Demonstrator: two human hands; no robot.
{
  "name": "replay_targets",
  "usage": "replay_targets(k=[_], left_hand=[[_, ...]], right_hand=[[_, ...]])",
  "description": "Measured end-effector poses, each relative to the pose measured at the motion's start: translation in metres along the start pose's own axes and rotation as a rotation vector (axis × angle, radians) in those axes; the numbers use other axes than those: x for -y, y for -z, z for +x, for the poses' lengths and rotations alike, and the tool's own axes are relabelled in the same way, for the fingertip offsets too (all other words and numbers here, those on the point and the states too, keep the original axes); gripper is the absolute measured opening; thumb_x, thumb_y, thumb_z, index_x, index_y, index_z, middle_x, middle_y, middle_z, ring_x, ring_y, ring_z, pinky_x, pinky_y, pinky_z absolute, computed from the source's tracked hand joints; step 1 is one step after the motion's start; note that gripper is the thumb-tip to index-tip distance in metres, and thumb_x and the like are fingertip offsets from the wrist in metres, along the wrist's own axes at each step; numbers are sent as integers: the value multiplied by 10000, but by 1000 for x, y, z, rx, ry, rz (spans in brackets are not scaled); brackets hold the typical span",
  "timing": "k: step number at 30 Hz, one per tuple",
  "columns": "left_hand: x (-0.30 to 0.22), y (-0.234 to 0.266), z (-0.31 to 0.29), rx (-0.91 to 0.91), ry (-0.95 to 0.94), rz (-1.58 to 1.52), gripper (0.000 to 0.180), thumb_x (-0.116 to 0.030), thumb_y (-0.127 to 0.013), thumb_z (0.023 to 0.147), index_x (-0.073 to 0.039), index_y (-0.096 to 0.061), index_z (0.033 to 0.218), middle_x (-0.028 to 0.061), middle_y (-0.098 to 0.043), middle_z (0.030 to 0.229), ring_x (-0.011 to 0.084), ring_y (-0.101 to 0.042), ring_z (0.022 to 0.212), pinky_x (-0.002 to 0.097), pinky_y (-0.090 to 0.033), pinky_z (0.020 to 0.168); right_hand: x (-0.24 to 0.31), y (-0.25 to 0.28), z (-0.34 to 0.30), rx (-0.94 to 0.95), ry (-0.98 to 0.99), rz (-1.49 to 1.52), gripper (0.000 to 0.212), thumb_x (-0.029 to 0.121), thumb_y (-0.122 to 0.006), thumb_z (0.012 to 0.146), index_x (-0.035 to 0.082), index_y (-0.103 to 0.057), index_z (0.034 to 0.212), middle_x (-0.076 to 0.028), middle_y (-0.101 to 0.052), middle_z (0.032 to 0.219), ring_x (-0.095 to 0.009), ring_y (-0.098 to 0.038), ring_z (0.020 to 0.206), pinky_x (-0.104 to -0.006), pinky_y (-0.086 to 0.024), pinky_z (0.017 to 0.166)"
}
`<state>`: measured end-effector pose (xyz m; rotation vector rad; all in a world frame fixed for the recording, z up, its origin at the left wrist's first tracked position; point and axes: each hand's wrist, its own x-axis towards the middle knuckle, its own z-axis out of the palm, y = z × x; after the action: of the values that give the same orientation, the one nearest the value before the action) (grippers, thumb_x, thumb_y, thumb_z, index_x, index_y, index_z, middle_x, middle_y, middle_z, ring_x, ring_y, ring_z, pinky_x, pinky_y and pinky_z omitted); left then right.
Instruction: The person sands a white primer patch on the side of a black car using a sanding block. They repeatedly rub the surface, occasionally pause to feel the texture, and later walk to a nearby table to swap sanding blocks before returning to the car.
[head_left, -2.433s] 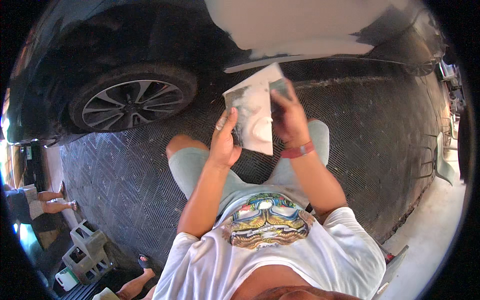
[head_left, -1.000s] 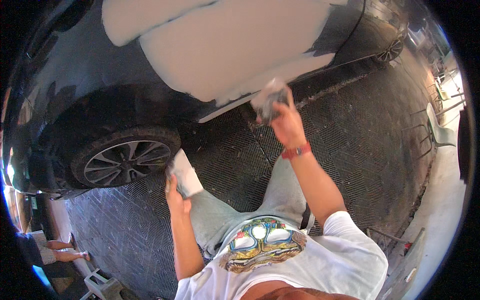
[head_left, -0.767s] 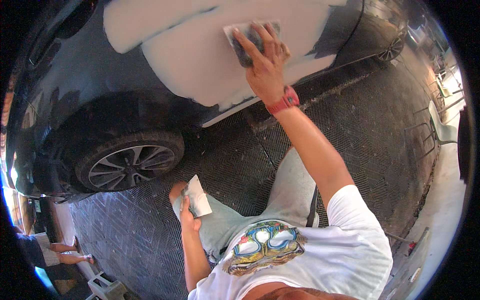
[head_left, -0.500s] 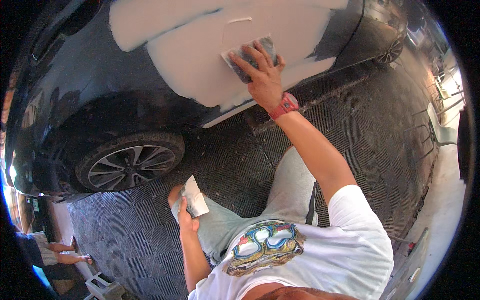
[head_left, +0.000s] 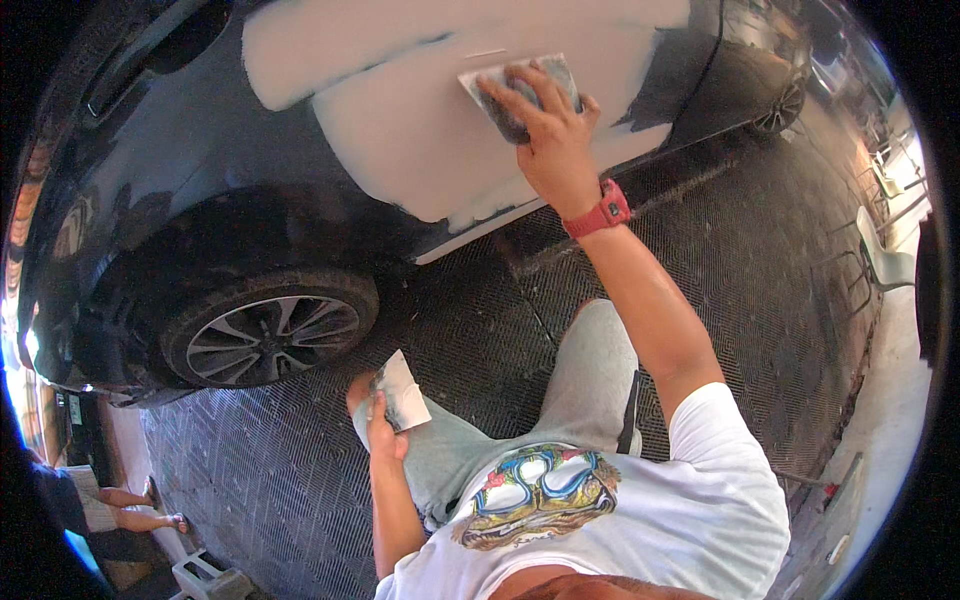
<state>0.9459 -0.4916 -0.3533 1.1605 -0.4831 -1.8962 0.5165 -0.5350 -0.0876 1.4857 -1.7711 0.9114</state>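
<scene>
A dark car (head_left: 250, 190) stands before me, its side panel covered in a broad pale patch of filler (head_left: 400, 150). My right hand (head_left: 560, 140), with a red watch on the wrist, presses a flat putty spreader (head_left: 508, 124) against this patch. Its fingers lie spread over the blade's back. A thin raised line of filler shows just above the blade's upper edge. Low by my left knee, my left hand (head_left: 385, 435) grips a flat rectangular plate (head_left: 404, 393), thumb on top. Pale and grey smears cover the plate.
The rear wheel (head_left: 272, 340) is close on the left. Ribbed dark matting (head_left: 700, 270) covers the floor. A pale chair (head_left: 885, 255) stands at the right, a grey plastic stool (head_left: 208, 578) at lower left. Near that stool, another person's legs (head_left: 140, 510) show.
My right hand has moved the spreader up the panel, closer to the raised filler line. The left hand keeps its hold on the plate; the whole view has shifted slightly.
</scene>
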Motion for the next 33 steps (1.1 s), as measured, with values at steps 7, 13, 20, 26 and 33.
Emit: replay_targets(k=[7, 13, 20, 26, 33], left_hand=[[12, 5, 12, 15, -36, 12, 494, -259, -595, 1046, -31, -465, 1464, 130, -607, 1382, 304, -625, 1224, 457, -536, 1041], [8, 11, 16, 47, -38, 29, 514, -252, -578, 1054, -47, -428, 1501, 113, -575, 1425, 285, -586, 1280, 448, -503, 1081], [8, 12, 18, 26, -19, 7, 513, -273, -595, 1045, -60, -445, 1488, 106, -591, 1400, 288, -603, 1250, 456, -522, 1046], [3, 7, 2, -19, -61, 32, 504, -276, -611, 1036, -62, -465, 1468, 104, -602, 1376, 288, -614, 1226, 462, -528, 1035], [-3, -5, -5, -10, -76, 8, 474, -249, -597, 1045, -82, -467, 1468, 88, -611, 1377, 274, -622, 1222, 435, -540, 1026]], right_hand=[[11, -22, 17, -71, 26, 15, 798, -59, -636, 723, 382, -605, 1387, 34, -558, 1416, -225, -460, 1420, -651, -301, 1003], [5, -7, 6, -20, -4, 23, 786, -52, -640, 732, 390, -611, 1381, 33, -550, 1425, -229, -457, 1420, -653, -294, 1015], [13, -5, 33, -41, -13, 38, 808, -40, -656, 727, 412, -599, 1395, 24, -548, 1426, -254, -437, 1431, -648, -295, 1033], [22, -17, 19, -46, -37, 53, 885, -107, -599, 708, 413, -587, 1424, 23, -531, 1440, -239, -419, 1457, -577, -267, 1077], [-3, -74, -76, 91, -7, 20, 916, -105, -660, 690, 404, -576, 1447, -4, -505, 1473, -256, -342, 1516, -609, -246, 1091]])
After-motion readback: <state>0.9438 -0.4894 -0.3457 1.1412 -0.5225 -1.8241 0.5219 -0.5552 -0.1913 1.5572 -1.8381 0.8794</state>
